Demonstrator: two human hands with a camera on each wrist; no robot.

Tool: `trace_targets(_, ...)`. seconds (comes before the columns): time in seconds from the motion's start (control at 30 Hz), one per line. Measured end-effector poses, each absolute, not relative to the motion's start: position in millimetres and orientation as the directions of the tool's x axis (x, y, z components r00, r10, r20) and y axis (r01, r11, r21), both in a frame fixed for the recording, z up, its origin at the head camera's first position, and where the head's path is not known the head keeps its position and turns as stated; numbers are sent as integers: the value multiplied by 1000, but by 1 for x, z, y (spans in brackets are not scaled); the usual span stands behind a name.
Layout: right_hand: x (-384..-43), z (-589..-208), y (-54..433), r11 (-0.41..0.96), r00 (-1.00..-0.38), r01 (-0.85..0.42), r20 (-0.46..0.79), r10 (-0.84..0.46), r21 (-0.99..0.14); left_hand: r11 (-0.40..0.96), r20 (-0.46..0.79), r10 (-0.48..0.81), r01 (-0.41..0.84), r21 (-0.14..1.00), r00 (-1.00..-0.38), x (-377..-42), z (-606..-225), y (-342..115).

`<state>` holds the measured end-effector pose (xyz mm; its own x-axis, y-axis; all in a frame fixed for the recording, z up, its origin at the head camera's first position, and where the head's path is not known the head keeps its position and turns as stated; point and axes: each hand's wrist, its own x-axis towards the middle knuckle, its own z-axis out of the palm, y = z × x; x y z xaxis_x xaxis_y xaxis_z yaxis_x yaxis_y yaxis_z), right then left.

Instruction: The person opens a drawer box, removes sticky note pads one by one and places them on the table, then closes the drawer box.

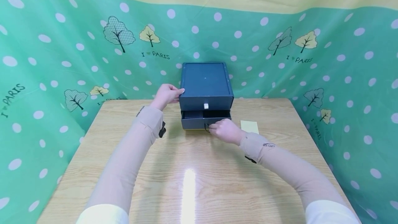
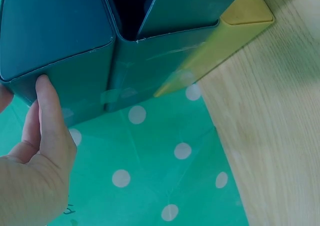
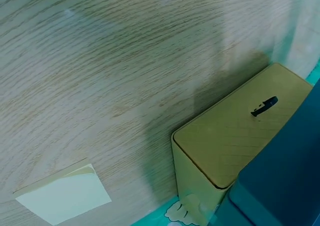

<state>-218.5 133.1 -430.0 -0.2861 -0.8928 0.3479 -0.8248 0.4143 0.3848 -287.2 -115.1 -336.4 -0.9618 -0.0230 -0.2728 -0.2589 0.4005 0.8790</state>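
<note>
A dark blue drawer unit (image 1: 205,78) stands at the back of the table, above a yellow bottom drawer (image 3: 240,131). Its top drawer, with a white knob (image 1: 206,106), is pushed in, while the grey-blue middle drawer (image 1: 192,123) sticks out part way. My left hand (image 1: 168,95) rests against the upper left side of the unit, its fingers (image 2: 47,95) nearly straight on the wall. At the front, my right hand (image 1: 226,131) pinches the black loop handle (image 1: 206,127) of the middle drawer with curled fingers. The right wrist view does not show that hand.
A pad of pale yellow sticky notes (image 1: 249,126) lies on the wooden table (image 1: 236,182), right of the drawers. Behind and at both sides hangs a green dotted curtain (image 1: 199,37). The yellow drawer carries a small black handle (image 3: 264,106).
</note>
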Motion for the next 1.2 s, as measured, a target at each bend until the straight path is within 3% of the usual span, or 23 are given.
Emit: trace_targets(1.2,-210,-435,142,322,-159,-809,344,-925,491,413,-265,-23,-251,876,-964,-286,-335,-114)
